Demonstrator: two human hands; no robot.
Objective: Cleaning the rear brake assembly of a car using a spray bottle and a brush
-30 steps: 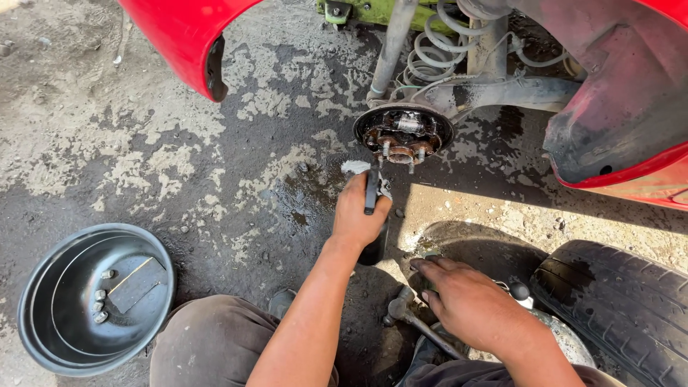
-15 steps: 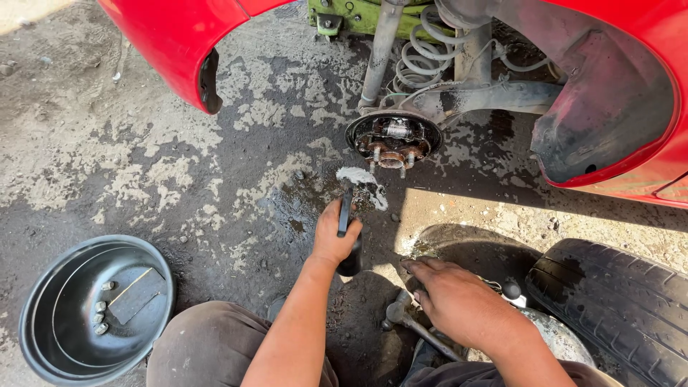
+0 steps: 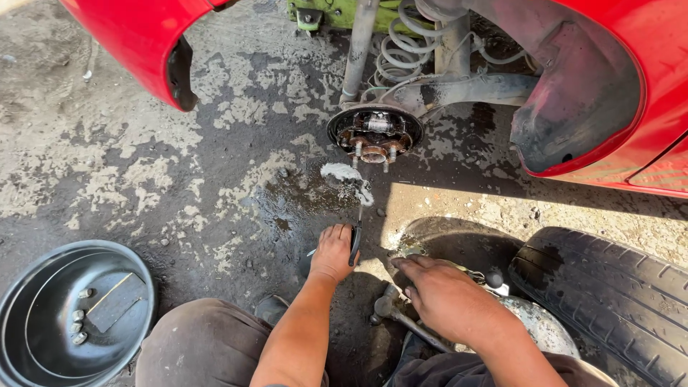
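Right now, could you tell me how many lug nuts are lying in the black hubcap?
4, in a curved row near the left inner wall of the black hubcap: lug nuts. Others may be hidden elsewhere.

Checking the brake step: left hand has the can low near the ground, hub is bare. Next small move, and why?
Probably raise the left hand and its dark spray can toward the exposed brake hub. The can sits low near the ground, apart from the hub, with white foam on the wet ground below it. The right hand rests by the wheel lying flat, so it is not in the way.
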